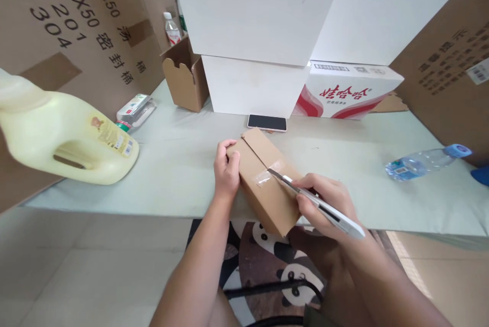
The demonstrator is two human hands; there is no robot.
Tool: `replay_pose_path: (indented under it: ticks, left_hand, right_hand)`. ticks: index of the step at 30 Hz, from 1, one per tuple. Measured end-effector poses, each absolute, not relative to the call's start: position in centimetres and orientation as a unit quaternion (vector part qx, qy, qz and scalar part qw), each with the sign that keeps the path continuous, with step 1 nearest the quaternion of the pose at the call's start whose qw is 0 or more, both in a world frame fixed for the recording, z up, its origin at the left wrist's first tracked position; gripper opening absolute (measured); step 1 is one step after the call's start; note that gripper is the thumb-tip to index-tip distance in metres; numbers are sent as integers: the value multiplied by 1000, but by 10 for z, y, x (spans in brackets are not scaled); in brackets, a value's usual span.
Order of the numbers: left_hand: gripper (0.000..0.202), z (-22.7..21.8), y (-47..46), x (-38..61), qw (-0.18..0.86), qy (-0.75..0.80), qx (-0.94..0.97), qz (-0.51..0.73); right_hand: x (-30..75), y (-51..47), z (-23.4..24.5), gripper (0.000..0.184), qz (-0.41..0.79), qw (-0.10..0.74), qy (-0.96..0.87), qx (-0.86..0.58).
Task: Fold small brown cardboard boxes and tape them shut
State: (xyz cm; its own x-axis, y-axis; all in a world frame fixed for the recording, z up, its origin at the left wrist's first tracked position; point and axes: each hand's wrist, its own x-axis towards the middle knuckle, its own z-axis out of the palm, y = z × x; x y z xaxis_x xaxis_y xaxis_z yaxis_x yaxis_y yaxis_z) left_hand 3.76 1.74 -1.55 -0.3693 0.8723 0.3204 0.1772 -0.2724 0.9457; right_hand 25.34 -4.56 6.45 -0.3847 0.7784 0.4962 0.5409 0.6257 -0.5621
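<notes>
left hand (226, 169) clamping carton (271, 195), long axis far left to near right; right hand (326, 197) clamping knife (336, 217), pointing far left

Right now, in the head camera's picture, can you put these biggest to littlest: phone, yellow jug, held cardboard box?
1. Yellow jug, even cut off at the left edge
2. Held cardboard box
3. Phone

Left of the white-and-red box (346, 93) reading 娃哈哈 饮用纯净水, a large carton (89, 24) reads 40X50 汤桶, 40X50 密封桶, 201 and 304; right of the box, another carton (449, 62) reads 温馨提示.
</notes>
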Motion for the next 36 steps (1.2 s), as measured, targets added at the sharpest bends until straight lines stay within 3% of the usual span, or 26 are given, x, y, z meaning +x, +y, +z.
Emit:
replay_pose_path:
  ticks: [10, 36]
  left_hand:
    - [23, -18, 19, 36, 280, 536, 481, 635]
    - [24, -14, 17, 38, 301, 536, 469, 635]
  right_hand:
    - [252, -48, 54, 11, 110, 432, -815, -370]
    - [242, -42, 60, 12, 113, 381, -827, -396]
